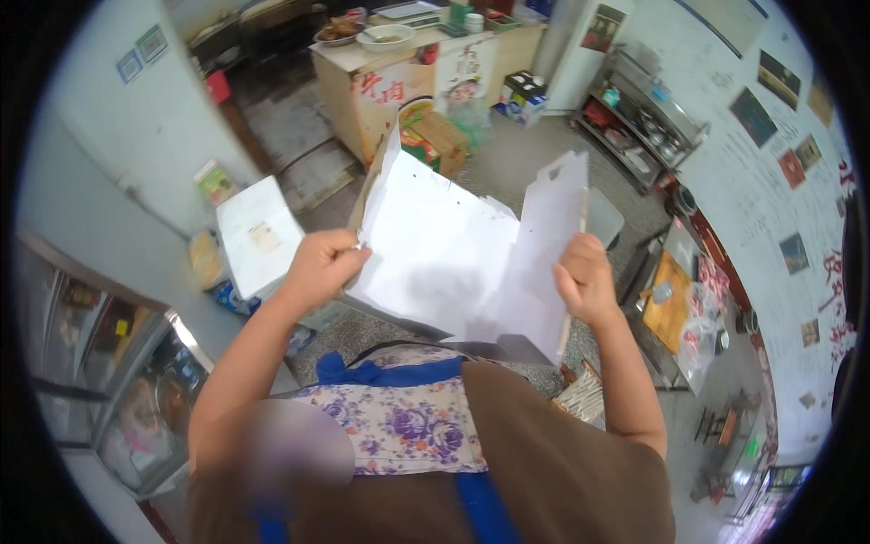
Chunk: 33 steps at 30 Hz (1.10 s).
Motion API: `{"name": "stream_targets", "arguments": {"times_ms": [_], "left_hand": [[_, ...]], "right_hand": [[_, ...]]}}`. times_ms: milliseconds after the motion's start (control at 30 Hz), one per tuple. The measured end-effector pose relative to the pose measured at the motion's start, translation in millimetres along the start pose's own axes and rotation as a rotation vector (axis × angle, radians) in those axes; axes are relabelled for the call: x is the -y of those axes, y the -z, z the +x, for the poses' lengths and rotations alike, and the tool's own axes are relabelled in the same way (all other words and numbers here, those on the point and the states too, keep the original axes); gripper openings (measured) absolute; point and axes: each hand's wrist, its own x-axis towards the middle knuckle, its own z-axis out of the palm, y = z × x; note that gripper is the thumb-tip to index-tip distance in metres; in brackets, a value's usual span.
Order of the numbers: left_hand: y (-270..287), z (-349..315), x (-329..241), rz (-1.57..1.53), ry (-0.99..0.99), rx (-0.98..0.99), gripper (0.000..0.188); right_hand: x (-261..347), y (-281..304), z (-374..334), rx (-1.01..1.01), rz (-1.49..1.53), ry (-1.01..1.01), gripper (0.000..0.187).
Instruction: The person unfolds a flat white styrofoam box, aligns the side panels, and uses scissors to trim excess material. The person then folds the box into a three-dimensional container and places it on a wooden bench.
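I hold a flat white cardboard box blank (453, 254) open in front of my body, its inner white side facing up. My left hand (319, 263) grips its left edge, fingers closed on the card. My right hand (584, 276) grips the upright right flap (553, 227), which has notched tabs along its top. The brown outer side of the card shows along the edges. Below the card I see my floral apron with a blue tie (399, 408).
A white box (258, 236) stands on the floor at left. A wooden counter (399, 82) with bowls of food is ahead, with cartons (435, 140) at its foot. A metal shelf rack (643, 127) lines the right wall. A glass-fronted cabinet (118, 381) stands at the lower left.
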Motion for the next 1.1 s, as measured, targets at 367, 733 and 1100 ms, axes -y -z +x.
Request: {"name": "stream_targets", "arguments": {"times_ms": [367, 733, 1100], "left_hand": [[24, -57, -14, -0.061, -0.075, -0.221, 0.021], [11, -106, -31, 0.116, -0.125, -0.358, 0.016], [-20, -158, -79, 0.317, -0.176, -0.55, 0.018]], "right_hand": [[-46, -80, -98, 0.007, 0.385, -1.021, 0.052], [50, -156, 85, 0.203, 0.443, -0.029, 0.052], [55, -210, 261, 1.062, 0.621, 0.12, 0.055]]}}
